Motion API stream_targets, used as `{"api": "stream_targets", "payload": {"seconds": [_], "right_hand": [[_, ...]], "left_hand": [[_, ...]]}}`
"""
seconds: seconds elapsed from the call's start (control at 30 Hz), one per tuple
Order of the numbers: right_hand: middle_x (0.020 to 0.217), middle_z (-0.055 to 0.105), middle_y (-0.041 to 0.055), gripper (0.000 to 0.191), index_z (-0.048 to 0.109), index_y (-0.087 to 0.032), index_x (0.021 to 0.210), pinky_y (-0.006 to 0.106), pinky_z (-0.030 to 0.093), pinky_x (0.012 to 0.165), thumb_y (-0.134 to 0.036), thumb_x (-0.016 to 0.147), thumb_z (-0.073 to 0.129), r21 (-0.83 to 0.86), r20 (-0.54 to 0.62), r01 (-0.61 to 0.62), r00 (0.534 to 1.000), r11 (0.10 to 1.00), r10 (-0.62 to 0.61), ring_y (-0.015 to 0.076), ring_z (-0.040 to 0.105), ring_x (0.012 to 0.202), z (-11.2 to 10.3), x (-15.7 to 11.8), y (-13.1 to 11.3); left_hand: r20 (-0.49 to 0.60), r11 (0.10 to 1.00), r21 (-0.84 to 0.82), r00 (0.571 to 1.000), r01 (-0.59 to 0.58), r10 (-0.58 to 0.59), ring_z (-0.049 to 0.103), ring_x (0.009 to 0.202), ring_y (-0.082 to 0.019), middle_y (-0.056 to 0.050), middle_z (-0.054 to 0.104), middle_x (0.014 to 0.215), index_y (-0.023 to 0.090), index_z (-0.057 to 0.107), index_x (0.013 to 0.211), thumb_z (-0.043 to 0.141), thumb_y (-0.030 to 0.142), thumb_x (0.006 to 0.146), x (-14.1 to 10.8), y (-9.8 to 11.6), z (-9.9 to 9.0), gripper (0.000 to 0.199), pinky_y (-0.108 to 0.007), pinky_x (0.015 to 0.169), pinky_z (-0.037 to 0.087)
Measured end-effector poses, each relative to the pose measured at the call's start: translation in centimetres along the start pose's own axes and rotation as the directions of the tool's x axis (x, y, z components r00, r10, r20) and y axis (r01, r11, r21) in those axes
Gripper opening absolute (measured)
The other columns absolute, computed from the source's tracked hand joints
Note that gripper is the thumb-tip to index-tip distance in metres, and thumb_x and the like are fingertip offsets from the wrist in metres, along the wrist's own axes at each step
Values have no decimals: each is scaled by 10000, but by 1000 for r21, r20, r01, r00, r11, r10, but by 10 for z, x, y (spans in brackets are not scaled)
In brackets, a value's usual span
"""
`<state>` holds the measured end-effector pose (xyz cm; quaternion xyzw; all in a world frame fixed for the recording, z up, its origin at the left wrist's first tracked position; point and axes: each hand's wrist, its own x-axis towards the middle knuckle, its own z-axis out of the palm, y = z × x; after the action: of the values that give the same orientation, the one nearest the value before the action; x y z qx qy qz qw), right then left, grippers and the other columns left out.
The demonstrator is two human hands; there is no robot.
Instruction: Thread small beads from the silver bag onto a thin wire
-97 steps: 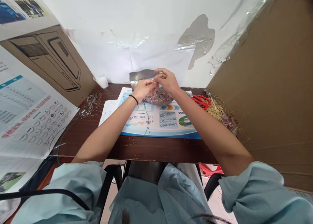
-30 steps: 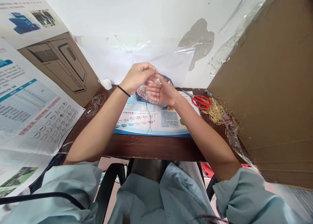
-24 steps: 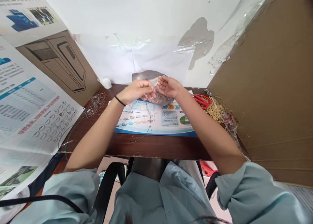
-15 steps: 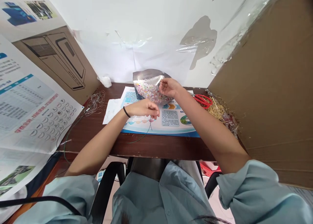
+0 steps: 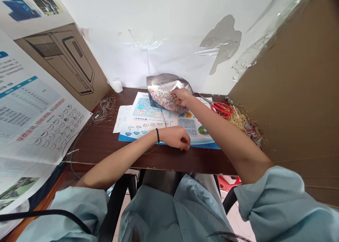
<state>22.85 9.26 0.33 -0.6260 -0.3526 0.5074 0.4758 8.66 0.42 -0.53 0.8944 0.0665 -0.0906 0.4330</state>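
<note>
Right hand: on the mouth of the pouch, fingers curled and dipping toward the beads; whether they grip foil or beads, I can't tell.
Left hand: resting by the lower edge of the poster, its fingers loosely curled; any fine wire pinched there would be too thin to see.
Pouch: lying on the poster's far side, silver foil, slumped open.
Handling: probably light, soft and crinkly; the beads look small and slippery (easily spilled), so the upper foil edge seems the best hold.
Nearby: red scissors and brass pins to the right, a wire tangle to the left, all on the desk.
</note>
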Motion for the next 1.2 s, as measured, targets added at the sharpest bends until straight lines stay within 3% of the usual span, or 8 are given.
{"api": "stream_targets", "payload": {"seconds": [0.13, 0.23, 0.4, 0.53, 0.67, 0.87, 1.07, 1.2], "right_hand": [[563, 446, -32, 197, 511, -201, 640, 257, 203, 432, -168, 821, 582, -43, -34, 188, 981, 981, -190, 74, 291, 453, -20, -22, -5], [501, 419, -26, 332, 554, -199, 625, 259, 238, 442, -372, 910, 548, -172, -91, 344, 928, 923, -362, 88, 319, 443, -45, -51, -4], [564, 587, 42, 589, 671, -199, 752, 285, 362, 443, -687, 913, 384, -196, 297, 7, 954, 981, 52, 138, 467, 473, -61, -96, 25], [908, 725, 68, 482, 675, -218, 940, 294, 539, 699, -519, 1005, 305, 188, 456, -128, 889, 974, 29, 155, 653, 775, -50, -97, 45], [906, 721, 43, 301, 641, -204, 839, 275, 548, 748, -361, 994, 437, 386, 344, -184, 938, 904, 44, 136, 670, 825, -48, -85, 45], [674, 608, 2, 276, 559, -167, 736, 235, 534, 666, -206, 982, 440, 491, 218, -215, 968, 844, 120, 76, 557, 584, -54, -76, 43], [576, 355, -76, 141, 558, -189, 807, 192, 150, 413, -266, 919, 521, 334, 222, 18, 970, 942, -97, 47, 204, 448, -44, -88, 46], [587, 375, -54, 220, 564, -195, 782, 237, 212, 498, -345, 920, 480, -104, 124, 336, 938, 936, -323, 81, 291, 507, -42, -96, 51]], "left_hand": [[-291, 996, -66, 953, 66, -82, 668, 694, -119, -29, 745, 761, 151, 721, 768, 582, 203, 809, -2, -7, -11, 154, -209, 656, 475], [-525, 968, -226, 824, 106, -213, 657, 681, -116, -42, 736, 779, 164, 688, 803, 564, 257, 841, -11, -11, -32, 159, -214, 572, 459], [-766, 989, -146, 632, 9, -119, 623, 675, -114, -28, 705, 760, 188, 646, 773, 529, 269, 862, -16, -10, -47, 168, -257, 635, 481], [-812, 967, 243, 563, 81, 157, 618, 728, -160, -55, 688, 766, 193, 639, 764, 488, 254, 894, -5, -19, -22, 208, -327, 732, 486], [-544, 721, 692, 683, 36, 487, 617, 797, -180, -72, 692, 795, 192, 630, 758, 455, 235, 935, 5, -36, 5, 253, -323, 748, 473], [-251, 430, 895, 662, -120, 706, 522, 644, -141, -9, 604, 635, 180, 565, 682, 488, 172, 891, 2, -34, 13, 223, -299, 590, 385], [-199, 554, 739, 661, -383, 723, 510, 595, -132, -6, 595, 587, 193, 554, 646, 478, 166, 823, -3, -21, 23, 194, -286, 544, 360], [-573, 915, 310, 718, -257, 395, 571, 613, -110, -5, 669, 671, 174, 662, 901, 475, 223, 869, -1, -24, 22, 196, -239, 618, 438]]}}
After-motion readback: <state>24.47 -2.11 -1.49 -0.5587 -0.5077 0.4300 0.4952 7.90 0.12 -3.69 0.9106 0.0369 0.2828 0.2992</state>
